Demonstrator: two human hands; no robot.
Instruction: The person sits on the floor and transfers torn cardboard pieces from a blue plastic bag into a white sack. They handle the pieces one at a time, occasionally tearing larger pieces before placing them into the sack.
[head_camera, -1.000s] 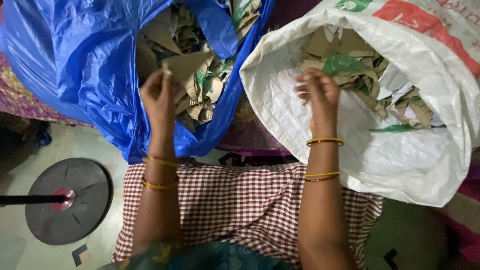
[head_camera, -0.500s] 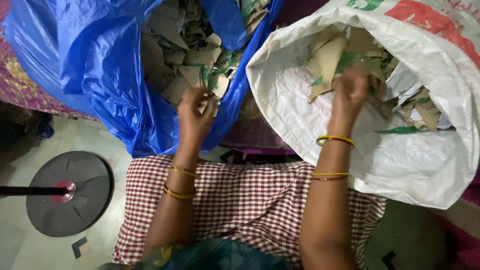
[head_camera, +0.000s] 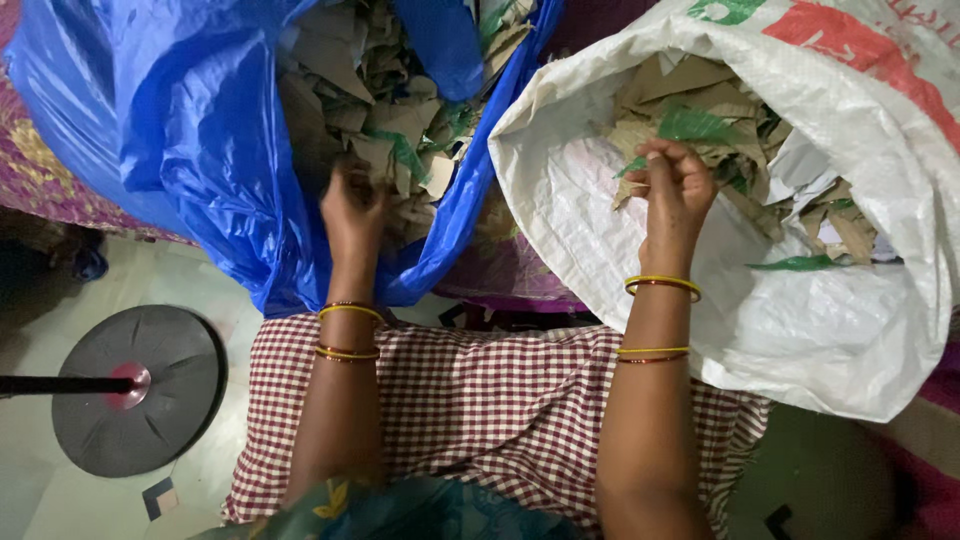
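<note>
A blue plastic bag (head_camera: 190, 130) lies open at upper left, full of brown cardboard scraps (head_camera: 390, 110) with green print. My left hand (head_camera: 350, 210) is at its mouth, fingers curled down onto the scraps; motion blur hides whether it grips one. To the right, a white woven sack (head_camera: 800, 320) holds more brown and green scraps (head_camera: 700, 110). My right hand (head_camera: 675, 190) is inside the sack's opening, fingers pinched on a small brown scrap with a green edge (head_camera: 628, 175). Both wrists wear thin bangles.
A red-and-white checked cloth (head_camera: 480, 400) covers my lap below both bags. A round dark stand base (head_camera: 135, 390) with a black pole sits on the pale floor at lower left. Patterned purple fabric (head_camera: 40, 170) lies behind the blue bag.
My left hand dropped its large scrap, then moved down-left to the blue bag's scraps. My right hand reached deeper into the white sack, then drew back a little with a scrap.
</note>
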